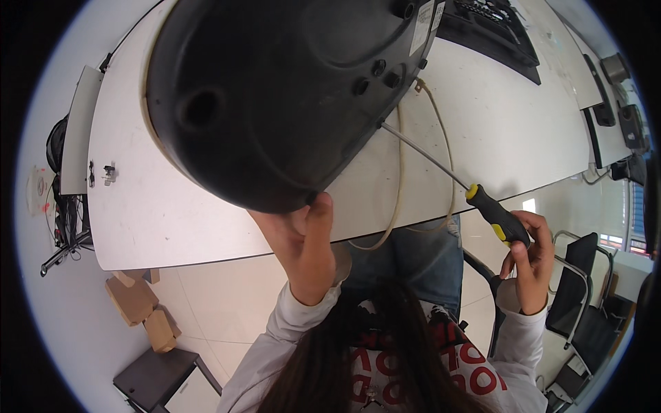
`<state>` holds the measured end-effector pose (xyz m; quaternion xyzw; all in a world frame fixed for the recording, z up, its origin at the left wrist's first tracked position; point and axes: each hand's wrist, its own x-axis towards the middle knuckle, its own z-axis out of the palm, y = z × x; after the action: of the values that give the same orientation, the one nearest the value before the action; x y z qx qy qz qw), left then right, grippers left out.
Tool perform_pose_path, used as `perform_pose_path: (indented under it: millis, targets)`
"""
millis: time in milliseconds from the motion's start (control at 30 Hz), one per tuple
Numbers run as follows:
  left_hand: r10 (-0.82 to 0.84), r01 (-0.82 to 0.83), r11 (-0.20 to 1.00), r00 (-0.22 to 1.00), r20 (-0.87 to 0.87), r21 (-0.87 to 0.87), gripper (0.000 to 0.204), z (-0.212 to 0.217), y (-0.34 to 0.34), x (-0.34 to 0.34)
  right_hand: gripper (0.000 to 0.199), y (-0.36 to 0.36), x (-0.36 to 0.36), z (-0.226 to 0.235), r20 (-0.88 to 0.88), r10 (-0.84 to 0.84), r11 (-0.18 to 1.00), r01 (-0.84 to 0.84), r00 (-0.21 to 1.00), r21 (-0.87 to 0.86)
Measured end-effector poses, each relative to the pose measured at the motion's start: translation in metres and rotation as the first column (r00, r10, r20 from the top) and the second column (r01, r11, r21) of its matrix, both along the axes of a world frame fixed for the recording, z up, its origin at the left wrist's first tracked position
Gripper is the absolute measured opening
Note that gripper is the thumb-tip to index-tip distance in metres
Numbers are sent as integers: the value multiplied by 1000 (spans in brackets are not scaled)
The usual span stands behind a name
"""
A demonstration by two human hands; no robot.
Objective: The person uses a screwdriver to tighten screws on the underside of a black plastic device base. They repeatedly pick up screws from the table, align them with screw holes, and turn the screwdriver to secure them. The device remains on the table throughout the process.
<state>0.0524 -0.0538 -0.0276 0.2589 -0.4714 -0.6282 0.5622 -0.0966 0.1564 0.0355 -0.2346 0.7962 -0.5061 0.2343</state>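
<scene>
A large round black appliance point(275, 96) is tilted up on the white table point(496, 138), its underside facing me. My left hand point(303, 237) grips its lower rim at the table's near edge. My right hand point(530, 255) holds the black-and-yellow handle of a long screwdriver point(492, 213). The metal shaft runs up and left, and its tip meets the appliance's base near its right edge. A beige cord point(399, 186) hangs from the appliance and loops over the table edge.
A black tool case point(492, 27) lies at the far right of the table. Black chairs point(585, 296) stand to my right. Cardboard boxes point(141, 310) and a dark stool point(155, 378) sit on the floor at left.
</scene>
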Motion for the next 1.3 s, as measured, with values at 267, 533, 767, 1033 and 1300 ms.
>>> perform_pose_path:
  millis: [267,533,767,1033,1300]
  targets:
    - [2,1,999,998,63,-40,60,-7,-1,-1,37,1,-6,-2,73,17,999,-13,997,-50]
    - [-132,131,985,991,2,109,78,4,5,0,46,3,-10,5,261,56,998,-45,964,-48]
    - [-209,240,962,953,219,-129,74,14,-21,22,43,4,-9,10,414,135,989,-94,900,-116]
    - [87,67,921,924,371,-383,54,55,-86,88,40,3,-19,6,534,208,971,-108,820,-213]
    - [342,270,827,455,822,-493,31,43,-203,112,42,8,-28,-2,597,276,951,-126,753,-282]
